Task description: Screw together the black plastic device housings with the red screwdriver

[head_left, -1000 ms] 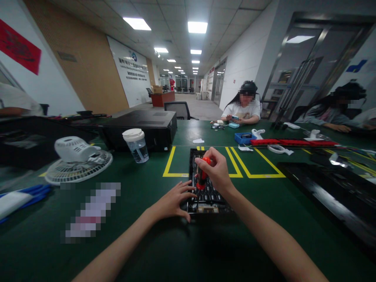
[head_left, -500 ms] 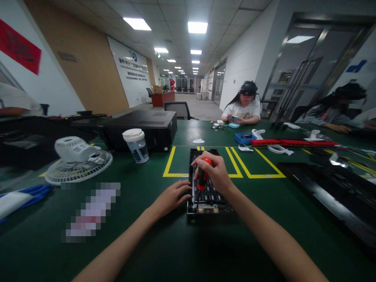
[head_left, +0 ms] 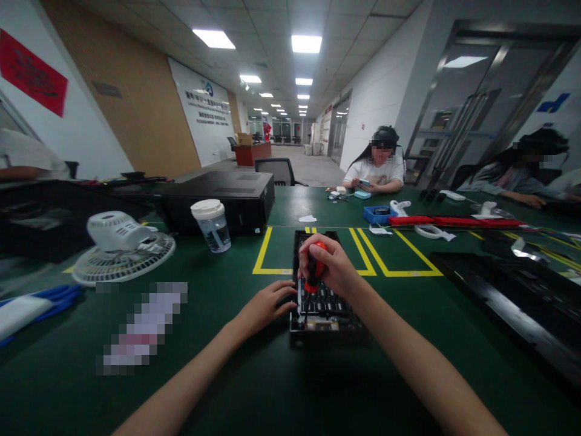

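Observation:
My right hand (head_left: 330,261) grips a red and black screwdriver (head_left: 313,283) by its handle, held roughly upright over a black rectangular device (head_left: 327,336). Rows of dark, rounded parts fill the device's open top, and a pale strip lies near its front end. The screwdriver's shaft points down at the device's left side; I cannot make out what its tip touches. Against the left edge of the device rests my left hand (head_left: 267,304), fingers stretched out and holding nothing.
A lidded clear cup (head_left: 212,227), a white fan (head_left: 122,248) and a black case (head_left: 218,194) stand to the left. On the right lies a long black panel (head_left: 503,315). Yellow tape (head_left: 272,272) marks the green table. Across it, a person (head_left: 376,160) holds a phone.
My right hand has turned slightly around the screwdriver handle, its fingers curling differently. My left hand stays at the device's edge. The whole view has shifted very slightly.

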Action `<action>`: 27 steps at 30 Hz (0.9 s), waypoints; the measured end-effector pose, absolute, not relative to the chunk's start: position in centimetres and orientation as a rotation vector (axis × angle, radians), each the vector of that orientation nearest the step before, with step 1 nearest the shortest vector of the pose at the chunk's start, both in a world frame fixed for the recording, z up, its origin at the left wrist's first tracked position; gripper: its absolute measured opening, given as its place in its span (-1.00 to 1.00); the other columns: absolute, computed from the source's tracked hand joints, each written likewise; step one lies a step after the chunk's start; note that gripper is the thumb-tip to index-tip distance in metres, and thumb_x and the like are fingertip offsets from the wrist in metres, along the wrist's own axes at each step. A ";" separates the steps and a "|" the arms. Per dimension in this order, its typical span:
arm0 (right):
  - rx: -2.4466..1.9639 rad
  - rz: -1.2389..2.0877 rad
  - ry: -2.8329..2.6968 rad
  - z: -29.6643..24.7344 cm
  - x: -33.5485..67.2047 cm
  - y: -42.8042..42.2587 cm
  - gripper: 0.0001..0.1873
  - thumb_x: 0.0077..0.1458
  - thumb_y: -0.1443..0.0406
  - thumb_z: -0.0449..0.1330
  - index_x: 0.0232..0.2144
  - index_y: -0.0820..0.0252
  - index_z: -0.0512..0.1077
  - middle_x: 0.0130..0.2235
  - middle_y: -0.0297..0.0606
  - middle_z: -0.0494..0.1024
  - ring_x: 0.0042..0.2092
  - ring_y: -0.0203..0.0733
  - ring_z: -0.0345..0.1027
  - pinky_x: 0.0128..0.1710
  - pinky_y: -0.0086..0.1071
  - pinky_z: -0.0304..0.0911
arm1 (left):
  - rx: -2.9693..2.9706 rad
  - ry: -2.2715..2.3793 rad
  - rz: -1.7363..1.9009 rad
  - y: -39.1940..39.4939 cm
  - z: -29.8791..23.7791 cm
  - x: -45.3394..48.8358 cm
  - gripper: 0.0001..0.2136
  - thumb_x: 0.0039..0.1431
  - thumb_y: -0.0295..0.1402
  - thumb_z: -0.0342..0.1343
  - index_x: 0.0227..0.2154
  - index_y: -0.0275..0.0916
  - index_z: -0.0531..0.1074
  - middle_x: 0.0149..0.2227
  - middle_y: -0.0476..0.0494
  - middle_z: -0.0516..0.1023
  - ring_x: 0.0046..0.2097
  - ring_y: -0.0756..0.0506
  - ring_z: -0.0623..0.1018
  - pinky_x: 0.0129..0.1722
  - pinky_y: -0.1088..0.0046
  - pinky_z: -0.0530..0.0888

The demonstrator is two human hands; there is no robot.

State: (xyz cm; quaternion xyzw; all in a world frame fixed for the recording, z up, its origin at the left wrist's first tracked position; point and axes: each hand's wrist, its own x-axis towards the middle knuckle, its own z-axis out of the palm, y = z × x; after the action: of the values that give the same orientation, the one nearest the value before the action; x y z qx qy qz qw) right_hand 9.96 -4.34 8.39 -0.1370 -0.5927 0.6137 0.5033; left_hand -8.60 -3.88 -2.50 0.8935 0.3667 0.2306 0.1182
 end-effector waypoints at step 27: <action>-0.212 1.638 -1.465 8.7 10.4 -4.2 -0.72 0.06 0.25 -0.08 -0.32 0.29 0.36 -0.41 -0.23 0.41 -0.46 -0.27 0.31 -0.44 -0.36 0.23 | 2.612 1.094 0.678 -3.7 -2.9 -8.7 -0.72 0.14 -0.25 -0.01 -0.08 -0.11 0.34 0.06 -0.08 0.31 0.03 -0.08 0.37 0.03 0.30 0.34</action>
State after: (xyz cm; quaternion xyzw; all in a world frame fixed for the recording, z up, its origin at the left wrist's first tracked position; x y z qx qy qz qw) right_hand 10.36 -4.21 8.69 -0.0856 -0.5925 0.6624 0.4503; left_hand -8.65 -3.71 -2.94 0.8911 0.3732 0.2313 0.1147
